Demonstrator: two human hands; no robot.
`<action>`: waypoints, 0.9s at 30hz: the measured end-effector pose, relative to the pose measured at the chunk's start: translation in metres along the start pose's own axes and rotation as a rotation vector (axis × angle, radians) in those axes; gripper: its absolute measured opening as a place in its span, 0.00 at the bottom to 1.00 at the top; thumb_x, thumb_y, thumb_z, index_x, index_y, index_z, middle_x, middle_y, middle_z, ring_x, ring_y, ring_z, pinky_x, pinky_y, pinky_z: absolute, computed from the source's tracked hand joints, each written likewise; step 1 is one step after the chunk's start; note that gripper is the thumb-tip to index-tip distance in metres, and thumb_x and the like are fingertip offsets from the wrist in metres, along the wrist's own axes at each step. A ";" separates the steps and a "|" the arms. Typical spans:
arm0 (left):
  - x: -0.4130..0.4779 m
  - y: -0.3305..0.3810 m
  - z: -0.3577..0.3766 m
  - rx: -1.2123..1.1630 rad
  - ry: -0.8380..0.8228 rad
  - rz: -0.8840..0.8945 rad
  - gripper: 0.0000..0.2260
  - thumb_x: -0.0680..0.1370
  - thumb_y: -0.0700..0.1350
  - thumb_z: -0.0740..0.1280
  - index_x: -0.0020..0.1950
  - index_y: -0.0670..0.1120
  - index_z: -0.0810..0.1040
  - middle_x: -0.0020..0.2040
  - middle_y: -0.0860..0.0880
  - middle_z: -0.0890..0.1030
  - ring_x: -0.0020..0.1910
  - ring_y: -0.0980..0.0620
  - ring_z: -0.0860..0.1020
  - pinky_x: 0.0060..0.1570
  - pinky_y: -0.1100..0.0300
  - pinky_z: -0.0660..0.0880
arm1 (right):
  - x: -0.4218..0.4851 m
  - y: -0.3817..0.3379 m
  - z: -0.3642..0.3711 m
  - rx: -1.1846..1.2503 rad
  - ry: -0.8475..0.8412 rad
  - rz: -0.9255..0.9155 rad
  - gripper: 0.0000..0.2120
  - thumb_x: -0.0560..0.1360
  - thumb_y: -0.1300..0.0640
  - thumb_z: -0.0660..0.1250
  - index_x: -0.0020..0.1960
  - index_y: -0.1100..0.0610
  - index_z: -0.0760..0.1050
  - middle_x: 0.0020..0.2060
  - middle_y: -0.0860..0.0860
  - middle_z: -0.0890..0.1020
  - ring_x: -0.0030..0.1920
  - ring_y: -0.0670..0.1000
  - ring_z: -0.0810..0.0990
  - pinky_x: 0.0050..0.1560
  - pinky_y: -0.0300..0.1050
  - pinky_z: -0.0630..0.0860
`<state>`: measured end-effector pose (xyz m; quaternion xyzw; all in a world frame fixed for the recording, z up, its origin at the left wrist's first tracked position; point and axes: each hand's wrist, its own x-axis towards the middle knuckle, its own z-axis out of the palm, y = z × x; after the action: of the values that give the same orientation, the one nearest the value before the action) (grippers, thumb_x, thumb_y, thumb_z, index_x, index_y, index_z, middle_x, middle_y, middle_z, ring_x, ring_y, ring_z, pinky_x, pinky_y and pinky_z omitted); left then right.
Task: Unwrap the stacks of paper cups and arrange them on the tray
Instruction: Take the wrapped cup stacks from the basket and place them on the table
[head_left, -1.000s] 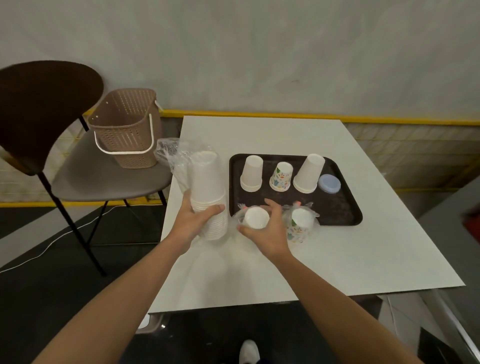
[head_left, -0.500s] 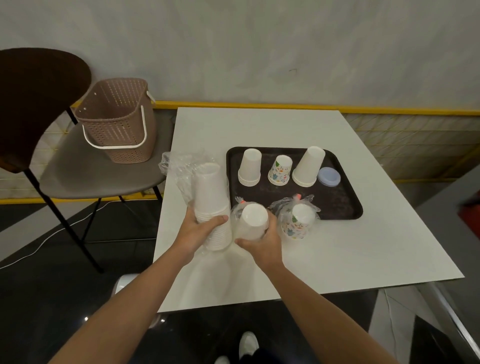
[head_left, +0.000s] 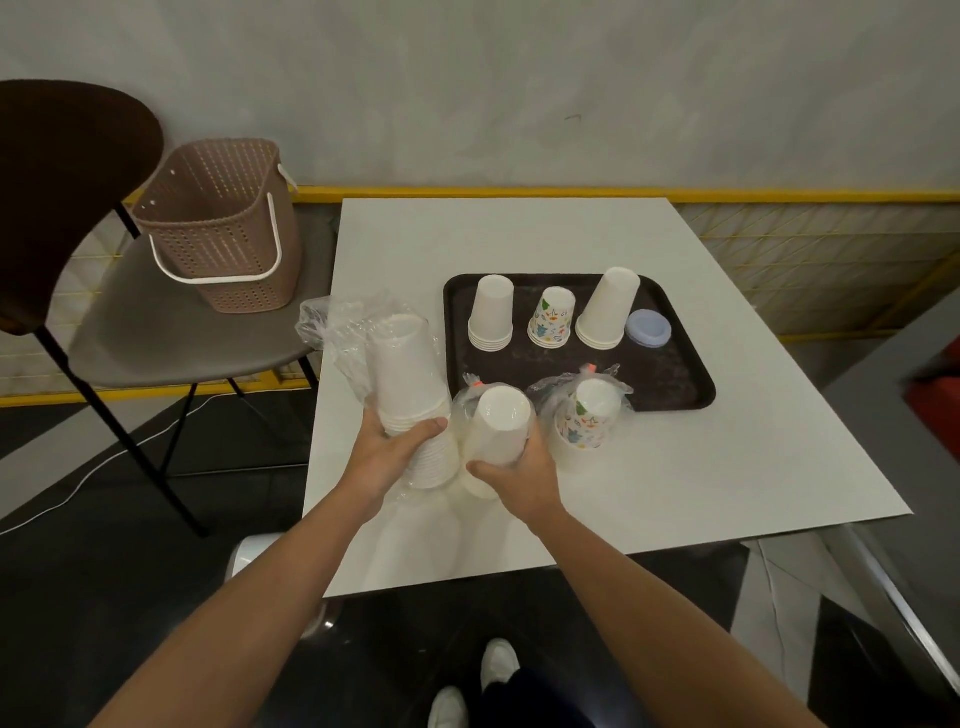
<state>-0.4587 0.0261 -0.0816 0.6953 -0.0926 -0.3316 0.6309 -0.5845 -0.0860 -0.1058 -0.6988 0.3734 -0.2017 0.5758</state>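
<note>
My left hand (head_left: 390, 451) grips a tall stack of white paper cups (head_left: 410, 379), upside down, with clear plastic wrap (head_left: 343, 332) bunched around its top and left side. My right hand (head_left: 519, 475) holds a second white cup stack in plastic wrap (head_left: 497, 423), tilted toward me, just right of the first. A wrapped stack of patterned cups (head_left: 587, 421) stands on the table by the tray's front edge. On the dark tray (head_left: 685, 384) stand two short white cup stacks (head_left: 492, 314) (head_left: 608, 309), a patterned cup stack (head_left: 553, 318) and a pale blue lid (head_left: 648, 327).
The white table (head_left: 727, 467) runs to a grey wall with a yellow rail. A brown plastic basket (head_left: 223, 228) sits on a chair (head_left: 156, 338) left of the table. My shoes and dark floor show below the table's near edge.
My right hand has pulled the wrapped white stack off the tray's front edge toward me and tilted it. The left hand still holds the tall stack, shifted slightly nearer.
</note>
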 end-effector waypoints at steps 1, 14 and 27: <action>0.000 0.000 -0.001 0.001 0.003 0.001 0.32 0.71 0.44 0.74 0.70 0.56 0.61 0.56 0.55 0.74 0.55 0.52 0.73 0.57 0.52 0.71 | -0.002 -0.001 -0.003 0.009 -0.001 0.013 0.35 0.63 0.64 0.77 0.61 0.44 0.63 0.54 0.43 0.74 0.55 0.45 0.73 0.54 0.40 0.70; -0.010 -0.022 0.025 0.040 -0.022 0.046 0.33 0.67 0.49 0.78 0.64 0.58 0.63 0.62 0.52 0.75 0.60 0.50 0.76 0.62 0.47 0.73 | -0.038 0.011 -0.055 -0.080 0.012 0.031 0.33 0.62 0.57 0.78 0.63 0.48 0.68 0.55 0.45 0.77 0.55 0.44 0.76 0.51 0.36 0.73; -0.012 -0.030 0.073 0.104 -0.063 0.116 0.29 0.69 0.44 0.76 0.61 0.55 0.61 0.60 0.52 0.73 0.57 0.52 0.74 0.56 0.57 0.69 | -0.047 0.038 -0.140 -0.098 0.274 0.104 0.37 0.62 0.57 0.78 0.67 0.50 0.66 0.56 0.45 0.76 0.57 0.47 0.74 0.54 0.41 0.71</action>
<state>-0.5190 -0.0215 -0.1040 0.7099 -0.1698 -0.3108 0.6088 -0.7257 -0.1444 -0.0992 -0.6717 0.4937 -0.2466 0.4941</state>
